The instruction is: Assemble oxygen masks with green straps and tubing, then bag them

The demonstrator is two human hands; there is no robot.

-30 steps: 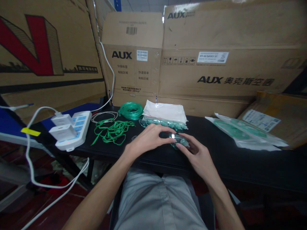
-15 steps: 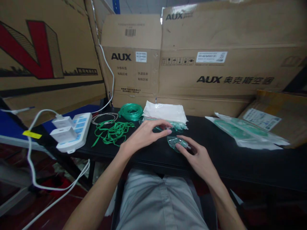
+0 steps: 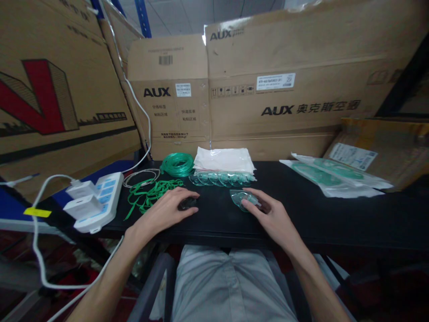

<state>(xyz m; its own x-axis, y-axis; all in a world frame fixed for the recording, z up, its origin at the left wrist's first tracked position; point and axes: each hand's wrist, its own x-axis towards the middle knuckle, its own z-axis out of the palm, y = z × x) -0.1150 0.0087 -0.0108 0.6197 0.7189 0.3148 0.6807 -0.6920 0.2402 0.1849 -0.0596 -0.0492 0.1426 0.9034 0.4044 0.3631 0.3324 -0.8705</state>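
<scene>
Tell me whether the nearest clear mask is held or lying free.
Held: the right hand has its thumb on the mask, fingers behind it. Whether it touches the table, I cannot tell.

One head-worn view — forward and down over the nearby hands (image 3: 273,212)

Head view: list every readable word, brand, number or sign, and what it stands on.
"AUX": left cardboard panel
"AUX": right cardboard panel, top
"AUX 奥克斯空调": same panel, lower
Handling signs (arrows, glass, umbrella): same panel
Red V-like shape: far-left carton
Too small or blurred: white labels, remaining print
</scene>
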